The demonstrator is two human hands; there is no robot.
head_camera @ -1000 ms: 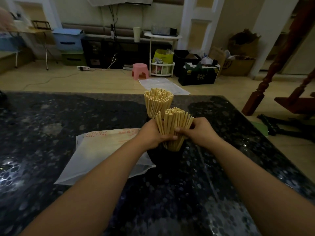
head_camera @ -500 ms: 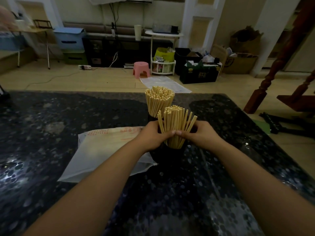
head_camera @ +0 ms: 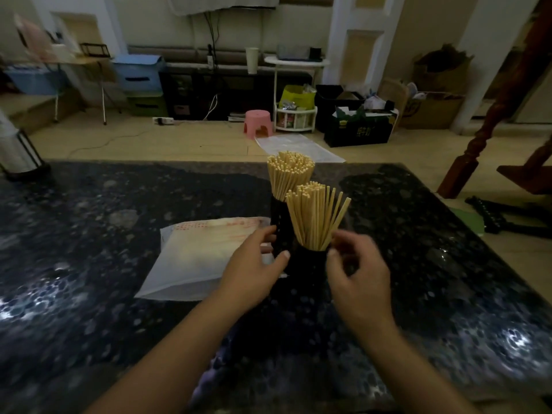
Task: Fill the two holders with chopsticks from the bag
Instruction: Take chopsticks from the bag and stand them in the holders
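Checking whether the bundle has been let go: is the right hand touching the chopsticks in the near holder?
Apart. The head view shows the right hand beside the near holder, dark gap separating its fingertips from the chopsticks.

On the dark speckled counter (head_camera: 418, 264) stand two black holders; the near holder (head_camera: 309, 262) carries a fanned bundle of chopsticks (head_camera: 316, 216), and just behind it to the left the far holder (head_camera: 280, 222) carries a tighter bundle (head_camera: 289, 173). The left hand (head_camera: 254, 270) reaches beside the near holder with fingers spread, its thumb at the holder's left wall; the right hand (head_camera: 358, 270) hovers at its right with fingers loosely curled, holding nothing; left of the near holder a white plastic bag (head_camera: 194, 258) lies flat.
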